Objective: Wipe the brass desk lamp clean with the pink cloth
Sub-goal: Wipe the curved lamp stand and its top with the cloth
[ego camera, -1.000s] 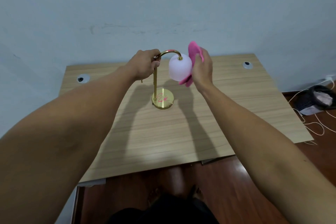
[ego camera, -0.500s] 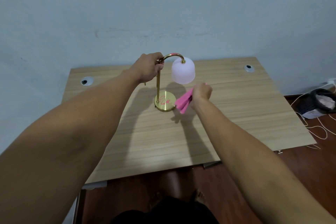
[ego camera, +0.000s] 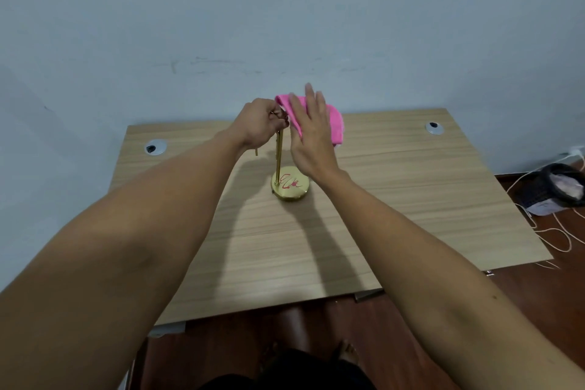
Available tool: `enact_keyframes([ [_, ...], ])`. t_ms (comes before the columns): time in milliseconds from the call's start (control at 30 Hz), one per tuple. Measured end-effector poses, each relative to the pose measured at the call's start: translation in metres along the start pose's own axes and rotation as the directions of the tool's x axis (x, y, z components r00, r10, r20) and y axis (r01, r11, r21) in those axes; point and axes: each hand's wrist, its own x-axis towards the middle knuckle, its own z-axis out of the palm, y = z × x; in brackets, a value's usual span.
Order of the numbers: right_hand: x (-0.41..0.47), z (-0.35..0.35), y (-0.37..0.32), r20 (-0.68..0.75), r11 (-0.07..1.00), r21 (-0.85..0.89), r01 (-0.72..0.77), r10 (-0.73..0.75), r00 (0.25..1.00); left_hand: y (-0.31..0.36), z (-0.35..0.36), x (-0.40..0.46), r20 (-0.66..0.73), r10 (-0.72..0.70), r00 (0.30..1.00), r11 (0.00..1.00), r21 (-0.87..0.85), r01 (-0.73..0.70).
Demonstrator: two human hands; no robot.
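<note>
The brass desk lamp stands near the middle of the wooden desk (ego camera: 395,199). Its round base (ego camera: 290,188) has red marks on it, and its thin stem (ego camera: 279,155) rises straight up. My left hand (ego camera: 258,122) grips the stem at its top bend. The pink cloth (ego camera: 335,123) lies draped over the lamp's shade and arch, hiding them almost fully. My right hand (ego camera: 311,136) presses flat on the cloth from the near side, fingers stretched upward.
Two round cable grommets sit in the desk's far corners, one on the left (ego camera: 155,147), one on the right (ego camera: 433,128). On the floor at the right are a dark bin (ego camera: 557,188) and loose white cables (ego camera: 554,231). A pale wall stands right behind the desk.
My right hand was low beside the base with the cloth bunched; it has risen and spread the cloth over the shade. The left hand has kept its grip on the stem.
</note>
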Motion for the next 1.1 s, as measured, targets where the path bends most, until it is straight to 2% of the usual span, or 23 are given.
enact_keyframes([
  [67,0.002,0.000,-0.002,-0.068,0.979,0.158,-0.131,0.143,0.987,-0.001,0.000,0.002,-0.006,-0.018,1.000,0.999,-0.040,0.017],
  [133,0.005,0.003,-0.008,-0.077,0.950,0.219,-0.222,0.243,0.967,-0.002,0.000,0.003,-0.007,-0.023,1.000,0.997,-0.070,0.022],
  [167,0.003,0.004,-0.011,-0.074,0.963,0.185,-0.198,0.215,0.974,-0.003,0.000,0.003,-0.008,-0.021,1.000,0.997,-0.080,0.021],
  [233,-0.007,0.008,-0.014,-0.039,0.993,0.107,-0.057,0.062,0.997,-0.006,0.001,0.003,-0.004,-0.015,1.000,0.994,-0.106,0.014],
  [267,-0.010,0.008,-0.013,-0.038,0.994,0.111,-0.021,0.025,0.999,-0.007,0.002,0.002,-0.001,-0.016,1.000,0.993,-0.121,0.015],
  [300,-0.011,0.006,-0.013,-0.060,0.988,0.147,-0.040,0.050,0.997,-0.006,0.002,0.002,0.002,-0.025,1.000,0.990,-0.140,0.025],
  [400,-0.002,0.004,-0.021,-0.127,0.921,0.293,-0.255,0.302,0.945,-0.006,0.001,0.002,0.001,-0.053,0.999,0.982,-0.181,0.052],
  [433,-0.002,0.005,-0.026,-0.121,0.921,0.296,-0.253,0.299,0.946,-0.006,0.000,0.002,0.003,-0.046,0.999,0.982,-0.182,0.046],
  [533,-0.012,0.007,-0.031,-0.060,0.980,0.193,-0.048,0.060,0.996,-0.007,0.000,0.002,0.006,-0.008,1.000,0.986,-0.169,0.009],
  [567,-0.012,0.005,-0.027,-0.066,0.979,0.200,-0.037,0.051,0.997,-0.006,0.001,0.002,0.007,-0.011,1.000,0.983,-0.182,0.012],
  [600,-0.009,0.002,-0.024,-0.097,0.967,0.238,-0.095,0.121,0.988,-0.006,0.001,0.002,0.010,-0.025,1.000,0.980,-0.198,0.026],
  [667,0.000,-0.002,-0.024,-0.161,0.906,0.316,-0.282,0.344,0.925,-0.006,0.001,0.002,0.019,-0.046,0.999,0.977,-0.208,0.049],
  [700,0.002,-0.002,-0.026,-0.161,0.896,0.321,-0.305,0.370,0.915,-0.007,0.002,0.003,0.023,-0.047,0.999,0.978,-0.202,0.051],
  [767,-0.007,0.001,-0.034,-0.110,0.955,0.246,-0.162,0.194,0.975,-0.009,0.001,0.004,0.023,-0.035,0.999,0.983,-0.180,0.038],
  [800,-0.012,0.003,-0.035,-0.077,0.979,0.194,-0.061,0.077,0.994,-0.009,0.001,0.004,0.022,-0.023,1.000,0.984,-0.175,0.026],
  [833,-0.014,0.005,-0.032,-0.064,0.983,0.181,-0.013,0.025,0.998,-0.008,0.002,0.005,0.020,-0.018,1.000,0.984,-0.180,0.021],
  [867,-0.011,0.004,-0.028,-0.091,0.974,0.219,-0.056,0.078,0.993,-0.007,0.002,0.005,0.021,-0.024,0.999,0.981,-0.191,0.027],
  [933,-0.001,0.000,-0.026,-0.172,0.917,0.305,-0.259,0.320,0.932,-0.006,0.000,0.003,0.020,-0.050,0.999,0.976,-0.212,0.053],
  [967,0.002,-0.001,-0.028,-0.175,0.902,0.312,-0.298,0.363,0.915,-0.007,0.000,0.003,0.018,-0.057,0.998,0.975,-0.216,0.059],
  [1100,-0.022,0.007,-0.035,-0.096,0.987,0.158,-0.041,0.056,0.994,-0.009,0.000,0.004,0.024,-0.035,0.999,0.979,-0.199,0.039],
])
